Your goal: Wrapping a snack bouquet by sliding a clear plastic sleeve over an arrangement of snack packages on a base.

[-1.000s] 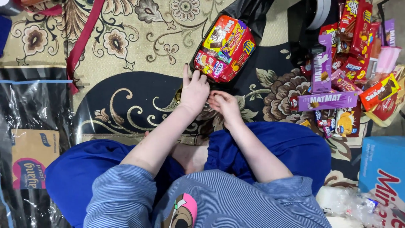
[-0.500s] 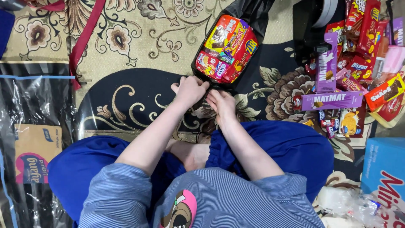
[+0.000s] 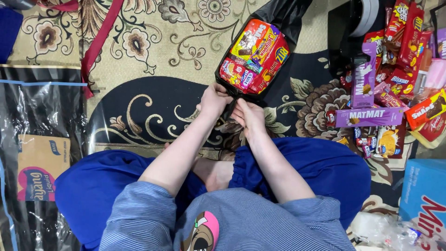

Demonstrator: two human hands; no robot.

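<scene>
Cardboard box under clear plastic lies at the left edge of the frame, on a patterned carpet. At centre, the left hand and the right hand meet, fingers closed, pinching the near end of a black bag. The bag, packed with bright snack packets, stretches from the hands toward the top centre. A heap of loose snacks sits at the right, with a blue box at the lower right corner.
</scene>
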